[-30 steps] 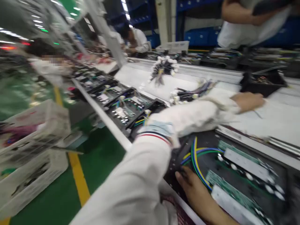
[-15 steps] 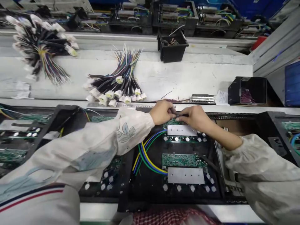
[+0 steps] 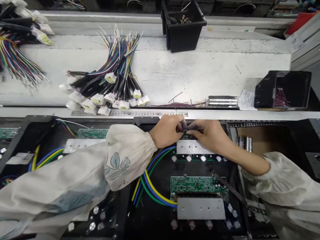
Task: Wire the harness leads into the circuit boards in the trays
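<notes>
Both hands meet at the far edge of a black tray (image 3: 155, 213) holding green circuit boards. My left hand (image 3: 167, 130) is closed in a pinch, and my right hand (image 3: 209, 134) is closed beside it; together they pinch a small dark part I cannot make out, just above a silver heat-sink plate (image 3: 192, 147) on the upper board. A second green board (image 3: 196, 184) with its own silver plate (image 3: 201, 208) lies nearer me. Blue, yellow and green wires (image 3: 150, 186) curve from under my left wrist to that lower board.
A bundle of coloured wire harnesses with white connectors (image 3: 110, 83) lies on the white bench beyond the tray; another bundle (image 3: 17, 56) is at far left. A black bin (image 3: 183, 28) stands at the back, another black bin (image 3: 283, 90) at right. More board trays (image 3: 22, 146) sit left.
One second ago the view swung across the line with my left arm reaching out. Since half a second ago both hands stay pinched together over the upper board, and the view has moved closer.
</notes>
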`<state>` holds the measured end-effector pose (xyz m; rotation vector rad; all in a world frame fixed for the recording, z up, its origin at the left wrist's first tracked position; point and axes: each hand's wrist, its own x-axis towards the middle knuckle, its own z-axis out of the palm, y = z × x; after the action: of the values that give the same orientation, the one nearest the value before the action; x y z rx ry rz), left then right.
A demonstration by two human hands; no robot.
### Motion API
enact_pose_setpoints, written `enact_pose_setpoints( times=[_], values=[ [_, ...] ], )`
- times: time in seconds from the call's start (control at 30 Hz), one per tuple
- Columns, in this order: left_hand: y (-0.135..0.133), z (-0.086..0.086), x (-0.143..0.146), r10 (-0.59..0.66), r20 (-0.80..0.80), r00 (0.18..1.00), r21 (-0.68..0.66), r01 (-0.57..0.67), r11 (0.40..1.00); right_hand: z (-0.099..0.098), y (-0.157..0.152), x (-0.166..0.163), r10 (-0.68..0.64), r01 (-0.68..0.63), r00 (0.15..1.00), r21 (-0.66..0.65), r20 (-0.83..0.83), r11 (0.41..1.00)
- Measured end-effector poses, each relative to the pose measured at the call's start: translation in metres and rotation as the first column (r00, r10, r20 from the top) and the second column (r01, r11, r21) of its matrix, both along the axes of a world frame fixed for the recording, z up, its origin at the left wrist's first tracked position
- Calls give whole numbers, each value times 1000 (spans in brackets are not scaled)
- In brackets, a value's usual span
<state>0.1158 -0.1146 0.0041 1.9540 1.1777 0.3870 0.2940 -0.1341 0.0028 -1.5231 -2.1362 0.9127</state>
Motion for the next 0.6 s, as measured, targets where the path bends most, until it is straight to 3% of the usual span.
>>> enact_pose_setpoints(
  times=[0.23,0.6],
  values=[
    [2,5,2,16,7,1000,-44,-16,999,0,-1,2,-2,3,997,13,-76,1000],
    [8,6,3,-128,-98,987,42,132,990,1,-4,1,-40,39,996,-15,-83,999]
  ],
)
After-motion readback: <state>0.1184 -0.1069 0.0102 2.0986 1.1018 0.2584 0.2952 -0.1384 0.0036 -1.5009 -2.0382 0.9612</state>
